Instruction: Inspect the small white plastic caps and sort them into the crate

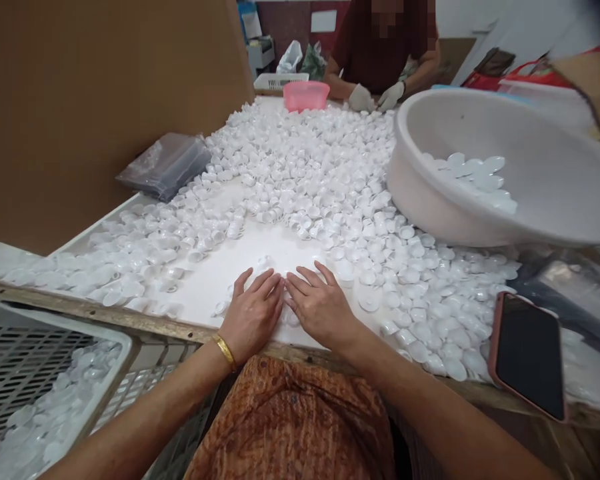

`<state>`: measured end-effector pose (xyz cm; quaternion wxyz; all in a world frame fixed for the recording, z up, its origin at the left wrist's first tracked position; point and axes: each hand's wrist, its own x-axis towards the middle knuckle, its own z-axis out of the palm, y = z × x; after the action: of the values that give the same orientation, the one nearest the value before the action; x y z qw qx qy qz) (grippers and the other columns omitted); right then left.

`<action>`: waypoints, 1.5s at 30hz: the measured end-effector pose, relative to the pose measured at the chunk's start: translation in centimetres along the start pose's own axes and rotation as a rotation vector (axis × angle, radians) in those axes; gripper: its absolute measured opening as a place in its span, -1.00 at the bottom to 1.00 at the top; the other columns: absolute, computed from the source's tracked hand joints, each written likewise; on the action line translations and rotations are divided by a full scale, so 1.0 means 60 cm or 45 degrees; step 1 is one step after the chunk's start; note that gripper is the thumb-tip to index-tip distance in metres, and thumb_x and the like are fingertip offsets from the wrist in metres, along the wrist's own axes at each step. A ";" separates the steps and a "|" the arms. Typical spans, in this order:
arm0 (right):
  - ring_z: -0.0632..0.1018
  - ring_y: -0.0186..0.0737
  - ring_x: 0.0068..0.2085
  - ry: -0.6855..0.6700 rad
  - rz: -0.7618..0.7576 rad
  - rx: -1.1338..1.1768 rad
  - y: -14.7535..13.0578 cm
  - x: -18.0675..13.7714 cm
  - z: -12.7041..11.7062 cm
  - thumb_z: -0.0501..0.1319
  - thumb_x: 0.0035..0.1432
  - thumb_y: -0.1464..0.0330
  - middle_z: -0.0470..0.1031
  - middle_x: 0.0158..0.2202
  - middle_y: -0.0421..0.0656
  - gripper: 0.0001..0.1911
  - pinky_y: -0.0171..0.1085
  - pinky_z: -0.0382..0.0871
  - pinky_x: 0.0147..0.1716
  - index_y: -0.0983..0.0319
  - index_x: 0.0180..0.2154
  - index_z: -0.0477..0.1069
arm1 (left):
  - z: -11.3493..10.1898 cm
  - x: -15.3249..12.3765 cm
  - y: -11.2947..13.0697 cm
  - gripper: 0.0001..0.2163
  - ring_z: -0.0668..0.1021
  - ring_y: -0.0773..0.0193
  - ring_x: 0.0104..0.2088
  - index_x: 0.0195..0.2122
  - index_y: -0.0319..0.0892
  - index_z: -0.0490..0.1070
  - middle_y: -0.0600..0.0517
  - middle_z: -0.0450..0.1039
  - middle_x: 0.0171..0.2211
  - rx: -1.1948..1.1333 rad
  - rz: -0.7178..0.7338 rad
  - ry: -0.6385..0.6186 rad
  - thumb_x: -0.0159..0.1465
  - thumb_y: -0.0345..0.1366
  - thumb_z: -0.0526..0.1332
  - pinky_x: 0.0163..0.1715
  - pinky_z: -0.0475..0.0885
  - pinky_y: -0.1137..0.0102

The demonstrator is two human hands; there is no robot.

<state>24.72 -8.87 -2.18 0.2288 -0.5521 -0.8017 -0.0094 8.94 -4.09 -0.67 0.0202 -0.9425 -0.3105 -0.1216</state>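
Low over the bare patch of the white tabletop [220, 267], my left hand [255, 308] and my right hand [320, 303] come together, fingertips nearly meeting. The fingers of both are stretched out and somewhat spread, palms down. A few small glossy white plastic pieces, oval and cup-like, lie around and partly beneath them; what is under the palms is hidden. One round white piece [369, 298] lies to the right of my right hand. A large heap of the same pieces [320, 160] surrounds the patch on the far side and both flanks.
At right stand a big pale basin [430, 193] holding white pieces and a phone [530, 353] at the table edge. A cardboard box [105, 120] and plastic bags [167, 163] are at left, a crate [110, 380] below. Across sits a gloved person [380, 60] beside a pink basket [306, 97].
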 end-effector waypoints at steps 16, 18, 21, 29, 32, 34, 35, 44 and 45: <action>0.40 -0.12 -0.07 0.314 0.439 -0.108 0.104 -0.119 -0.076 0.07 0.17 0.44 0.48 -0.12 -0.08 -0.73 -0.13 0.21 -0.09 0.25 -0.10 0.40 | 0.028 0.122 0.041 -0.72 0.35 0.10 0.04 -0.02 -0.16 0.34 -0.12 0.33 0.04 -0.122 0.145 -0.103 0.25 -0.38 0.04 -0.02 0.23 0.13; 0.38 -0.11 -0.05 0.277 0.434 -0.139 0.101 -0.116 -0.074 0.08 0.17 0.44 0.47 -0.10 -0.08 -0.73 -0.13 0.19 -0.09 0.26 -0.09 0.39 | 0.031 0.117 0.044 -0.73 0.37 0.11 0.02 -0.04 -0.16 0.35 -0.11 0.36 0.00 -0.107 0.115 -0.109 0.25 -0.38 0.04 -0.02 0.21 0.12; 0.35 -0.10 -0.03 0.223 0.427 -0.170 0.100 -0.112 -0.076 0.07 0.17 0.44 0.46 -0.07 -0.08 -0.70 -0.14 0.17 -0.10 0.27 -0.04 0.36 | 0.025 0.119 0.050 -0.76 0.36 0.09 -0.02 -0.09 -0.12 0.40 -0.09 0.39 -0.04 -0.060 0.126 -0.044 0.25 -0.39 0.05 -0.09 0.22 0.15; 0.35 -0.14 -0.04 0.121 0.330 -0.286 0.093 -0.109 -0.069 0.13 0.16 0.44 0.49 -0.18 -0.12 -0.90 -0.16 0.14 -0.12 0.23 -0.31 0.41 | 0.043 0.205 0.082 -0.85 0.32 0.03 -0.18 -0.38 -0.24 0.47 -0.15 0.36 -0.31 0.144 0.491 -0.102 0.18 -0.44 0.11 -0.30 0.20 0.21; 0.37 -0.16 -0.08 0.143 0.342 -0.300 0.093 -0.111 -0.070 0.13 0.16 0.44 0.50 -0.24 -0.14 -0.90 -0.18 0.14 -0.14 0.23 -0.38 0.40 | 0.050 0.211 0.084 -0.86 0.31 0.04 -0.18 -0.53 -0.26 0.45 -0.14 0.35 -0.36 0.168 0.503 -0.101 0.14 -0.43 0.15 -0.30 0.18 0.22; 0.38 -0.17 -0.10 0.135 0.339 -0.308 0.093 -0.111 -0.070 0.13 0.17 0.44 0.50 -0.26 -0.14 -0.89 -0.18 0.13 -0.15 0.24 -0.39 0.39 | 0.050 0.210 0.085 -0.84 0.32 0.05 -0.19 -0.56 -0.26 0.44 -0.14 0.35 -0.39 0.169 0.528 -0.099 0.14 -0.43 0.15 -0.30 0.17 0.22; 0.38 -0.17 -0.11 0.131 0.337 -0.312 0.093 -0.110 -0.070 0.12 0.17 0.44 0.50 -0.26 -0.13 -0.89 -0.18 0.13 -0.16 0.24 -0.40 0.39 | 0.048 0.210 0.085 -0.84 0.32 0.06 -0.20 -0.56 -0.26 0.44 -0.13 0.35 -0.40 0.168 0.550 -0.105 0.14 -0.43 0.15 -0.31 0.17 0.23; 0.38 -0.09 -0.09 0.074 0.288 -0.379 0.107 -0.080 -0.074 0.14 0.12 0.49 0.50 -0.20 -0.07 -0.88 -0.11 0.11 -0.13 0.26 -0.38 0.44 | -0.049 0.150 0.001 -0.72 0.40 0.30 -0.46 -0.47 -0.22 0.49 -0.02 0.40 -0.49 -0.109 -0.168 0.055 0.26 -0.28 0.04 -0.46 0.21 0.39; 0.37 -0.08 -0.06 0.100 0.302 -0.356 0.100 -0.075 -0.077 0.13 0.13 0.48 0.49 -0.15 -0.06 -0.88 -0.10 0.11 -0.10 0.26 -0.35 0.45 | -0.055 0.128 -0.008 -0.72 0.40 0.33 -0.49 -0.48 -0.21 0.49 0.00 0.40 -0.51 -0.159 -0.243 0.047 0.25 -0.28 0.04 -0.48 0.20 0.41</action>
<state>33.00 -11.73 -1.16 0.1805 -0.6684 -0.7122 -0.1154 13.88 0.36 4.38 -0.0445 -0.9057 -0.3903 -0.1593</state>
